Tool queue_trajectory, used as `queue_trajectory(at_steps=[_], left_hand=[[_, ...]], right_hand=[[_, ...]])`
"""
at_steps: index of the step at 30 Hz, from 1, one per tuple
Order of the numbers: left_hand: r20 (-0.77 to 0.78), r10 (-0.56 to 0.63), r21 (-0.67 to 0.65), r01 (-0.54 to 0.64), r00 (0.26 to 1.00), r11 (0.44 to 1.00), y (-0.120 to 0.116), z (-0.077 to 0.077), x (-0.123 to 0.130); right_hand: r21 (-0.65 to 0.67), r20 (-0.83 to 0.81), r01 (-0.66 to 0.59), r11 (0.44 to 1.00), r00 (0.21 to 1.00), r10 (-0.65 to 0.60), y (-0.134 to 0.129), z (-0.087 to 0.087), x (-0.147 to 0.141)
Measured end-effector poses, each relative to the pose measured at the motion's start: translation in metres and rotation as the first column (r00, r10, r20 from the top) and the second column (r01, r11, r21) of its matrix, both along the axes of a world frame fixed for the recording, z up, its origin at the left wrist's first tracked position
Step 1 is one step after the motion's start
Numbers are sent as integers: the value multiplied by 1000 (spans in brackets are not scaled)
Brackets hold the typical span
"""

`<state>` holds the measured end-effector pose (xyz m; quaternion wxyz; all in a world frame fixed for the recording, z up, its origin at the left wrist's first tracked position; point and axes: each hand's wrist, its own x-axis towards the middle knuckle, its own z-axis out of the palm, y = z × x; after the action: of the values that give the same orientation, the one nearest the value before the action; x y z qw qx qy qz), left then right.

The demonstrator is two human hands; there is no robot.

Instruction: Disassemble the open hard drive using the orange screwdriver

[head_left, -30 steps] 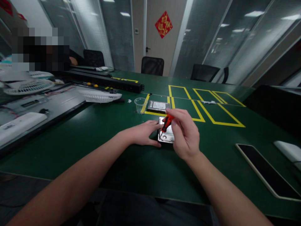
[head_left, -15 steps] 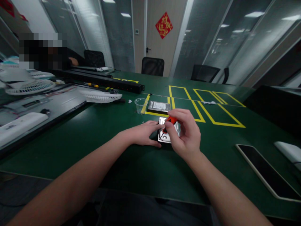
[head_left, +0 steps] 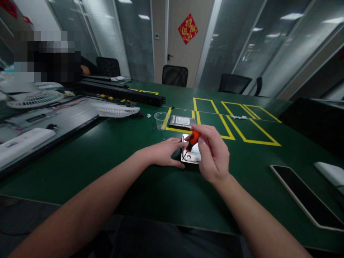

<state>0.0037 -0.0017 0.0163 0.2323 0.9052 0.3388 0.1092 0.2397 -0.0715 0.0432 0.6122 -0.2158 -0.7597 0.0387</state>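
Observation:
A silver hard drive (head_left: 195, 157) lies on the green table in front of me. My left hand (head_left: 168, 152) grips its left side, the thumb at the near corner and the fingers at the upper left. In my right hand (head_left: 214, 152) is a red and black screwdriver (head_left: 192, 140), tilted, its tip down at the drive's near left corner. Whether the tip sits in a screw is too small to tell. My right hand covers the drive's right part. Just behind lies a second hard drive (head_left: 181, 122), label up, next to a clear plastic cup (head_left: 161, 121).
White fan parts (head_left: 115, 109) and a large metal panel (head_left: 72, 122) lie on the left, with long black bars (head_left: 120, 94) behind. Yellow tape outlines (head_left: 262, 143) mark the table. At the right lie a phone (head_left: 303, 195) and a white device (head_left: 329, 172). A person sits at far left.
My right hand's fingers have shifted around the screwdriver handle, the thumb drawing back to the right, so more of the handle shows. My left hand and the drive have stayed put.

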Motion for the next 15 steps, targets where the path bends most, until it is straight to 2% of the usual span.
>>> queue_trajectory(at_steps=[15], left_hand=[[31, -44, 38, 43, 999, 998, 4, -6, -2]], right_hand=[[-14, -58, 43, 999, 997, -44, 3, -6, -4]])
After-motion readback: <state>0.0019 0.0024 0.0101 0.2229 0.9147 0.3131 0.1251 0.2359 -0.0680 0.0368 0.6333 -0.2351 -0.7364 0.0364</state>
